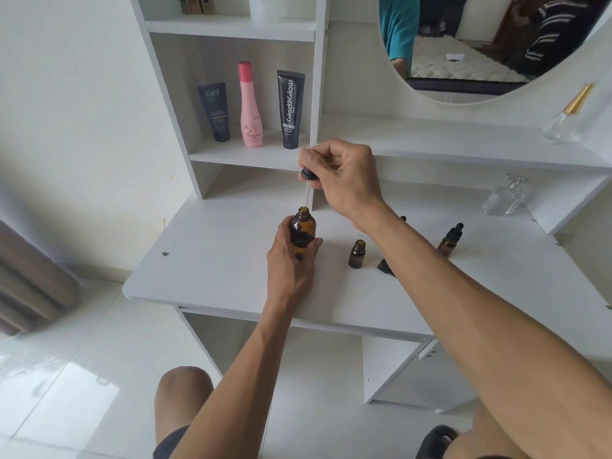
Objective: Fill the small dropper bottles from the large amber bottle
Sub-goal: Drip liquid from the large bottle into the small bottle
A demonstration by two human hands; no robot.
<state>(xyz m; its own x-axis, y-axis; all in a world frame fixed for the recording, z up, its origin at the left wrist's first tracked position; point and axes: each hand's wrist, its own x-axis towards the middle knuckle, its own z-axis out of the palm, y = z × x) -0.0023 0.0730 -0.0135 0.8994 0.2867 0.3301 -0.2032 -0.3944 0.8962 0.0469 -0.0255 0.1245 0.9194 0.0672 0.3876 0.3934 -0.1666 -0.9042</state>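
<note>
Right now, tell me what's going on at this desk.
A person sits at a white vanity desk. The left hand holds the large amber bottle upright on the desktop, its neck open. The right hand pinches a glass dropper by its black cap, tip just above that bottle's mouth. To the right stands an uncapped small amber bottle; farther right is another small bottle with its dropper cap on.

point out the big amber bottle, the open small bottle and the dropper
large amber bottle [303,226]: head view, shoulder below the neck
open small bottle [357,256]: head view, body
dropper [306,193]: head view, glass tube
</note>
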